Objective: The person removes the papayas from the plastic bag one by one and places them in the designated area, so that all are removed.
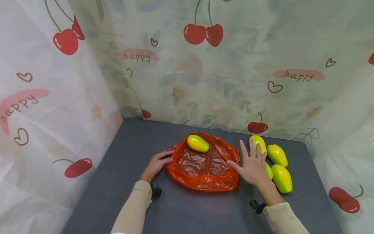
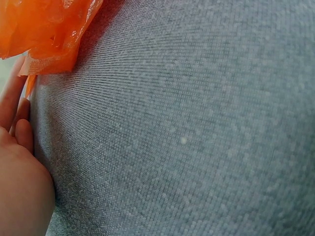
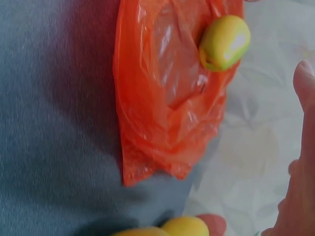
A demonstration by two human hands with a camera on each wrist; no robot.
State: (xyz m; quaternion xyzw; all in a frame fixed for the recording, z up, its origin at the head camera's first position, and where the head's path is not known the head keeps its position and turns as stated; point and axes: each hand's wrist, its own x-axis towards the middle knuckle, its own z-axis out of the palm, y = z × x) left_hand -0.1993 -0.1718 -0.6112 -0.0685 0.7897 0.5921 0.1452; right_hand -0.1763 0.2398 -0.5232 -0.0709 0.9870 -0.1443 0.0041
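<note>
A red plastic bag (image 1: 201,182) lies spread on the dark table with its mouth wide, and one yellow-green mango (image 1: 198,143) rests at its far side. My left hand (image 1: 154,165) touches the bag's left edge with fairly straight fingers; the left wrist view shows them beside the orange-looking plastic (image 2: 51,61). My right hand (image 1: 253,167) is spread, fingers apart, over the gap between the bag and more mangoes. It holds nothing, and its thumb is near the bag's right edge. The right wrist view shows the bag (image 3: 142,113) and the mango (image 3: 225,43) on it.
Several mangoes (image 1: 281,178) are grouped on the right of the table (image 1: 187,214), some partly hidden behind my right hand. Printed curtains (image 1: 233,81) hang at the back and both sides.
</note>
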